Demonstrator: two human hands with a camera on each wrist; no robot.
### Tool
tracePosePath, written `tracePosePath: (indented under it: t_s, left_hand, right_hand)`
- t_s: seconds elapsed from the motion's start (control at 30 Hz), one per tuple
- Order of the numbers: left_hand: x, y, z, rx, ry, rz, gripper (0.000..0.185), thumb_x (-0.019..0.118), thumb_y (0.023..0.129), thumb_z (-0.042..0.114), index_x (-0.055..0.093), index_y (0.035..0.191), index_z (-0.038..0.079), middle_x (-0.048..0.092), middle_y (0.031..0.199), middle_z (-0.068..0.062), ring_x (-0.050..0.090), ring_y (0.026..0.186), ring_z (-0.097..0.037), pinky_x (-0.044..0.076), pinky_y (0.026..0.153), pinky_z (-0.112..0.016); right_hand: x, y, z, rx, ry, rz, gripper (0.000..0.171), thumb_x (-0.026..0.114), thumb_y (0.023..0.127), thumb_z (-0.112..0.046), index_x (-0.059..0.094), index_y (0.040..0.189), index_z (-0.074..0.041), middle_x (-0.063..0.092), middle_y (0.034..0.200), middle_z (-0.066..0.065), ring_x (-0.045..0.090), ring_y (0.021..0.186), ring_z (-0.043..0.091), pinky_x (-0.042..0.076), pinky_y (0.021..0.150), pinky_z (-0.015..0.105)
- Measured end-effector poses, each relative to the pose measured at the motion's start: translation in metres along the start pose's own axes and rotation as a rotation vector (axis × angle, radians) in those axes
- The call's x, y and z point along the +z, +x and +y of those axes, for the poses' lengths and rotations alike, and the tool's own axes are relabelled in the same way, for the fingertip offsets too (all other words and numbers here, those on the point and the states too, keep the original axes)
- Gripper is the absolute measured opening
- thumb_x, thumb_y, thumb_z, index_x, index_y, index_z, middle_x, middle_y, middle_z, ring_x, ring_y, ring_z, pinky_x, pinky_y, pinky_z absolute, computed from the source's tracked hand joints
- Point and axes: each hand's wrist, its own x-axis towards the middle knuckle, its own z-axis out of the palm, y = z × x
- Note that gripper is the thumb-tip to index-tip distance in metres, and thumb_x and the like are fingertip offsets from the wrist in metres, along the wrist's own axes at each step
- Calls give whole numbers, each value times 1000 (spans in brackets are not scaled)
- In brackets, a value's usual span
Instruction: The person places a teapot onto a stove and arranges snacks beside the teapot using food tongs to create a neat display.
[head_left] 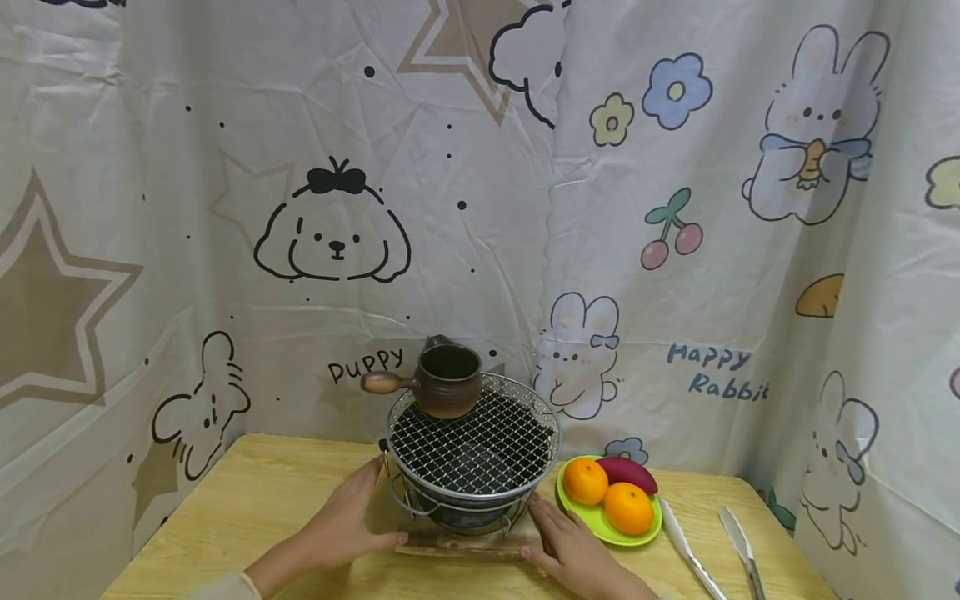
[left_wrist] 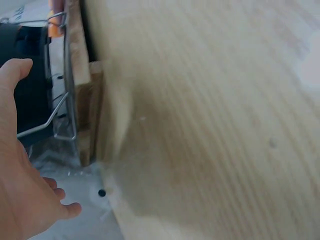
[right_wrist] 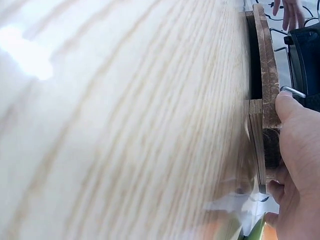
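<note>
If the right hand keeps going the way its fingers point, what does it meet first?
The right hand points toward the stove's wooden base, which its fingers seem already to touch; contact looks immediate, though depth is unclear.

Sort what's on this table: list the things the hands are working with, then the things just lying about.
In hand:
left hand and right hand, each at a side of the wooden base
grill stove standing on that base
brown clay pot on the grill mesh

Lying about:
green plate with two oranges and a purple sweet potato
metal tongs
</note>
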Motion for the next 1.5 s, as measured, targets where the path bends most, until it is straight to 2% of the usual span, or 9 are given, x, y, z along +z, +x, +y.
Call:
tracePosePath:
  t_s: [0.17,0.37,0.6,0.9,1.1,1.33,1.5]
  left_hand:
    - [13,-1,1,64,68,-31,117,73,82,65,28,153,-15,32,155,-40,35,143,-56,31,114,-69]
    - [26,-5,-5,113,134,-26,108,67,86,64,30,154,-11,37,156,-34,39,141,-54,38,109,-69]
    - [32,-6,-11,100,170,-11,105,63,88,66,31,156,-7,38,158,-29,38,142,-53,36,110,-70]
    - [29,-4,-6,128,205,-38,100,59,92,65,30,157,-5,35,160,-30,36,145,-52,36,111,-69]
    - [31,-5,-4,131,195,-66,94,58,94,63,33,156,-4,34,160,-30,35,145,-52,36,110,-69]
    - [31,-3,-3,106,182,-104,94,57,95,63,33,157,-4,33,161,-29,34,146,-52,36,109,-70]
    - [34,-2,-4,117,185,-95,94,58,95,63,35,155,-6,35,160,-29,35,145,-52,36,107,-72]
  right_hand:
    - [-2,-2,0,2,2,16,80,47,102,-60,40,155,-1,38,162,17,40,147,40,33,115,67]
    - [-7,-2,-5,6,-42,23,80,48,101,-61,40,155,-2,38,162,17,39,148,41,31,116,68]
    - [-25,2,-13,-52,-195,83,75,53,100,-56,50,147,2,48,155,20,43,146,40,34,116,65]
    - [-51,-8,-3,-112,-400,170,69,63,97,-49,52,148,-3,53,152,15,48,143,37,36,116,61]
    - [-67,-21,12,-30,-430,163,71,66,96,-46,49,150,-4,50,155,14,44,146,36,35,116,61]
    - [-79,-41,34,32,-504,249,79,74,88,-48,50,149,-3,50,155,15,45,145,36,31,118,63]
    - [-87,-54,51,100,-536,253,84,75,87,-49,47,150,-1,46,157,18,44,145,37,29,118,65]
